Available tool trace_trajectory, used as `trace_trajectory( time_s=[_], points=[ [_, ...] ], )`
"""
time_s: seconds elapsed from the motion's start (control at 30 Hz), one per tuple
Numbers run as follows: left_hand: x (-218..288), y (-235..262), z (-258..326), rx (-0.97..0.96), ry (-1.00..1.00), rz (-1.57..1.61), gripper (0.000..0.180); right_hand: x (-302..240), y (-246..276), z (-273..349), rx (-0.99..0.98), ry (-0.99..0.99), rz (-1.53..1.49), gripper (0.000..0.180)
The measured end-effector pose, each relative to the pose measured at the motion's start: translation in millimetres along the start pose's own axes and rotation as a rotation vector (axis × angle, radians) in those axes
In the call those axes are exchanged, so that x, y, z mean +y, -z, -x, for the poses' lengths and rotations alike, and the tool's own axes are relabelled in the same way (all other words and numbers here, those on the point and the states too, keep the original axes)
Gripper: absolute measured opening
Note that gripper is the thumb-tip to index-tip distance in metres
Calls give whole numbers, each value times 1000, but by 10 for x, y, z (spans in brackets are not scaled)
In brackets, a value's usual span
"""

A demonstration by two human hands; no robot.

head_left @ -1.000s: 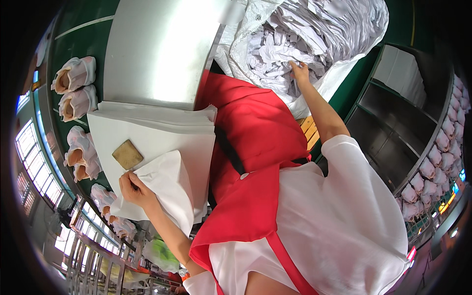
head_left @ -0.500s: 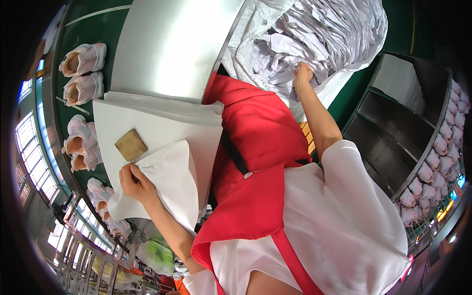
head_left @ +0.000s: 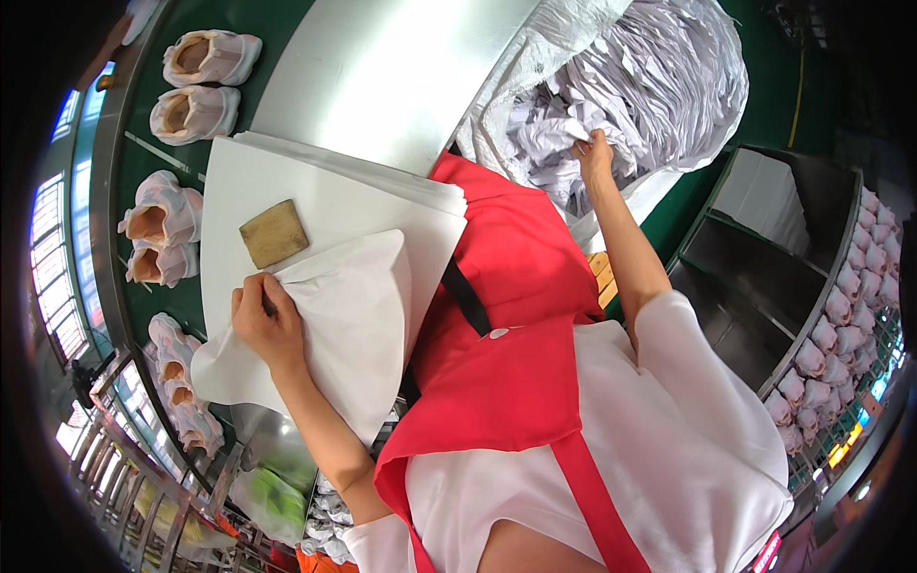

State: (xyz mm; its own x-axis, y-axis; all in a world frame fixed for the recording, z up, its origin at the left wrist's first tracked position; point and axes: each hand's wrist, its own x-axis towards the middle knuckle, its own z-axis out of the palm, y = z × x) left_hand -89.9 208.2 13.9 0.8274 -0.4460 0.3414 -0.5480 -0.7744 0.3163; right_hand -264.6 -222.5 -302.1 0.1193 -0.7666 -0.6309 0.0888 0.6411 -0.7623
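Note:
My left hand (head_left: pixel 268 320) is closed, its curled fingers pinching the edge of a white paper sheet (head_left: pixel 358 310), which bows up off a stack of flat paper (head_left: pixel 226 229). Just beyond those fingers a brownish square block (head_left: pixel 274 234) rests on the stack. Over at the right, my right hand (head_left: pixel 594 158) reaches into a white woven sack (head_left: pixel 497 110). Its fingers are closed on crumpled paper (head_left: pixel 559 126), and more creased paper (head_left: pixel 673 86) is packed around it.
A shiny metal surface (head_left: pixel 382 72) lies beyond the stack. Pale pink shoes (head_left: pixel 196 113) stand in pairs on a green belt (head_left: pixel 143 110) at the left. On the right are a dark metal shelf (head_left: pixel 755 258) and a rack of white-and-pink bundles (head_left: pixel 836 315).
The whole view has turned slightly, so stack and shoes sit higher and further right. My left hand still pinches the sheet; my right hand has pulled some crumpled paper up a little.

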Motion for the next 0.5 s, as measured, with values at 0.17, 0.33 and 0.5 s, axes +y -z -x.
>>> trace_trajectory(
  time_s=[0.17, 0.33, 0.5],
  points=[
    [-8, 76, 13, 14, -13, 89, 7, -682, -532, 1236, -261, 596, 269, 24],
    [15, 237, 45, 41, 68, 638, 23, -1238, -1069, 2154, -724, 802, 486, 29],
    [139, 362, 17, -158, 132, 747, 23, -1076, -1213, 1955, -486, 894, 1303, 23]
  ],
)
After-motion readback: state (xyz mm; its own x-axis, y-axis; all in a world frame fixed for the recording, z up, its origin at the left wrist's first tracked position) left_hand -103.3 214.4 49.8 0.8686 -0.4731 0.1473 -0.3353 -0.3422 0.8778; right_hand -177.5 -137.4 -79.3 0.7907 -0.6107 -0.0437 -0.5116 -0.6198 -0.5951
